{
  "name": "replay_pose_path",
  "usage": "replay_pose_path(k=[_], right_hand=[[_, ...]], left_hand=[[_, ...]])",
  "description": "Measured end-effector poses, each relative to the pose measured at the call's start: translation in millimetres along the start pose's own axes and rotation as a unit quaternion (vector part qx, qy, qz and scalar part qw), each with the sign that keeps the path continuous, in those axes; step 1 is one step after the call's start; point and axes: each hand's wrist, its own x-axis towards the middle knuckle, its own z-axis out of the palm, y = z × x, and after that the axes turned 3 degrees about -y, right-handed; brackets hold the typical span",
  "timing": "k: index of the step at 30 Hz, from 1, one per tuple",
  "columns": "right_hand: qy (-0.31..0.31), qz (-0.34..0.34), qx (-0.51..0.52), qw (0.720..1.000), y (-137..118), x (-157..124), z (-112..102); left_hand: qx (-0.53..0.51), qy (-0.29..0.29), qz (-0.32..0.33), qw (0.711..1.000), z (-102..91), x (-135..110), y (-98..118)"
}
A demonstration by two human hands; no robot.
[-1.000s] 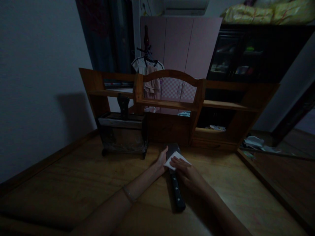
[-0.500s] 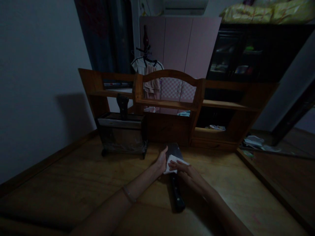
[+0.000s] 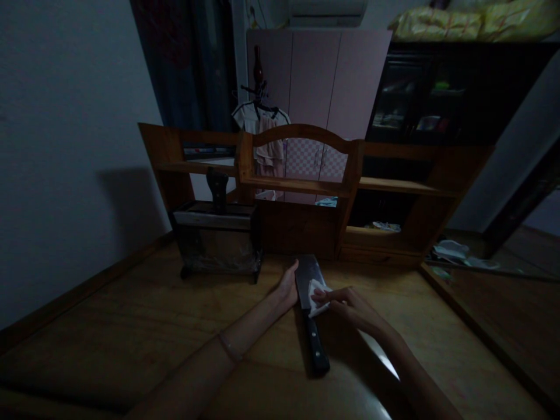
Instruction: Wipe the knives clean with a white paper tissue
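Observation:
A cleaver (image 3: 307,279) with a dark handle lies flat on the wooden desk (image 3: 131,326), its blade pointing away from me. My left hand (image 3: 289,284) rests against the blade's left edge, its fingers curled along it. My right hand (image 3: 350,304) pinches a small white cloth (image 3: 317,291) and presses it on the right side of the blade. The room is dim.
A metal knife rack (image 3: 217,236) with a dark handle sticking up stands at the back left. Behind the cleaver runs a wooden shelf unit (image 3: 301,186) holding small items. A white wall (image 3: 65,146) bounds the left; the desk's right edge (image 3: 472,332) drops off.
My right hand has slid the white cloth from the blade's left part to its right side, bunching it smaller and uncovering more of the blade. My left hand has stayed put.

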Motion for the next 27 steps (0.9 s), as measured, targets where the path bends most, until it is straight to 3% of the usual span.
replay_pose_path(k=[10, 18, 20, 24, 27], right_hand=[[0.005, -0.025, -0.05, 0.998, 3.8, -7.5, -5.2], [0.038, -0.018, -0.155, 0.987, 7.4, -9.1, -9.1], [0.06, -0.011, -0.22, 0.974, 6.2, -10.2, -9.6], [0.133, 0.008, -0.367, 0.921, 4.1, -10.6, -8.8], [0.208, -0.032, -0.365, 0.907, 5.9, -6.9, -5.0]], left_hand=[[-0.014, 0.025, -0.004, 1.0, 4.6, -4.6, 2.5], [-0.016, 0.028, 0.006, 0.999, 11.0, -9.1, 3.6], [-0.017, 0.026, 0.004, 1.0, 10.0, -9.5, 3.6], [-0.013, 0.009, -0.011, 1.0, 3.8, -5.6, 2.4], [-0.012, -0.004, -0.022, 1.0, -0.9, -0.5, 0.5]])
